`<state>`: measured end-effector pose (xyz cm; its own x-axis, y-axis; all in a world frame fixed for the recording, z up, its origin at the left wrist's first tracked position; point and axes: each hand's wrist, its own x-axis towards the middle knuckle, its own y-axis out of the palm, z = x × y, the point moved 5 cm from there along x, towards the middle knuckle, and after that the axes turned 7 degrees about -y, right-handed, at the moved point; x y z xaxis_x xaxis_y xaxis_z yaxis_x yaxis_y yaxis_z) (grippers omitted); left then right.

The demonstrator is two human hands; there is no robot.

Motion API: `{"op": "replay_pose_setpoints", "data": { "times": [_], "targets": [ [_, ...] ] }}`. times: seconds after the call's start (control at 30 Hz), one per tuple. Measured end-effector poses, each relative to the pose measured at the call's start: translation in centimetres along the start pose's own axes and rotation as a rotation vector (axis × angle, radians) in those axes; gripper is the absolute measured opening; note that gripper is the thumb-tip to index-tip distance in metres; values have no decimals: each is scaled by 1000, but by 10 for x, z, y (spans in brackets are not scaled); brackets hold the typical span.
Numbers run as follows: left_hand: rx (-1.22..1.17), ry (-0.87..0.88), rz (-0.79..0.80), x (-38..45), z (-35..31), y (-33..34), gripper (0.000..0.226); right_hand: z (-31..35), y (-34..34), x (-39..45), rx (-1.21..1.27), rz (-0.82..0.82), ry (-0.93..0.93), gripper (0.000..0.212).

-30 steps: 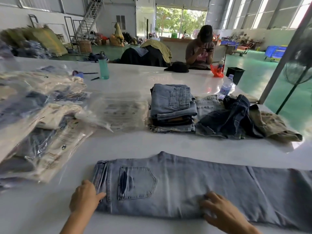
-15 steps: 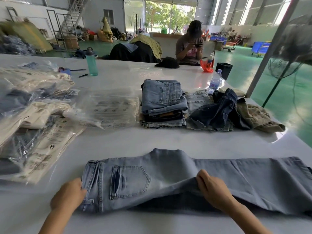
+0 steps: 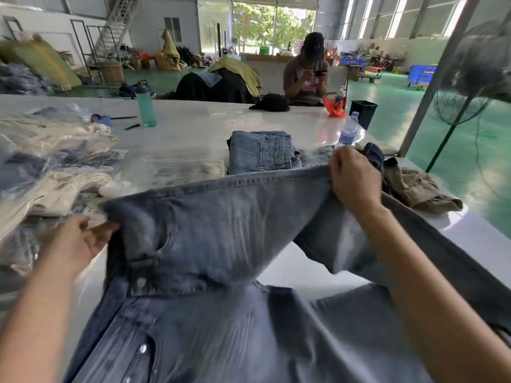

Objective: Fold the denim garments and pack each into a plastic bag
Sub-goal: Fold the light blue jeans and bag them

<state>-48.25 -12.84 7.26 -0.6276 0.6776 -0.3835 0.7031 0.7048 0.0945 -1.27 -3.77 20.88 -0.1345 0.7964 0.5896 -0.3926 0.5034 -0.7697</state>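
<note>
One pair of faded light-blue denim jeans [image 3: 221,239] is lifted above the white tabletop [image 3: 193,128], its seamed edge stretched between two hands. The left hand [image 3: 80,241] pinches one corner and the right hand [image 3: 351,178] grips the other; the rest drapes toward the camera, blurred.

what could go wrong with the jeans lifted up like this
The jeans hang between both hands, the right hand high and the left hand pinching only an edge, so that corner may slip and spoil the fold. The raised right hand is also close to the water bottle and could knock it over.
</note>
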Motion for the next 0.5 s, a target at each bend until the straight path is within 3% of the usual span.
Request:
{"op": "replay_pose_setpoints", "data": {
  "times": [0.07, 0.13, 0.23, 0.33, 0.4, 0.5],
  "targets": [
    [93, 182, -177, -11, 6, 0, 23, 0, 40, 2, 4, 128, 29, 46],
    [480, 294, -338, -24, 30, -9, 34, 11, 74, -28, 88, 140, -78, 48],
    [871, 136, -195, -26, 99, -16, 43, 10, 129, -104, -66, 430, -226, 36],
    [1125, 83, -138, -29, 137, -10, 59, -33, 165, -167, -160, 826, -62, 41],
    [1283, 120, -158, -36, 145, 1, 61, -54, 166, -182, -190, 870, -28, 43],
    [1347, 190, -114, -43, 149, 17, 53, -65, 155, -187, -182, 790, -95, 31]
  ]
}}
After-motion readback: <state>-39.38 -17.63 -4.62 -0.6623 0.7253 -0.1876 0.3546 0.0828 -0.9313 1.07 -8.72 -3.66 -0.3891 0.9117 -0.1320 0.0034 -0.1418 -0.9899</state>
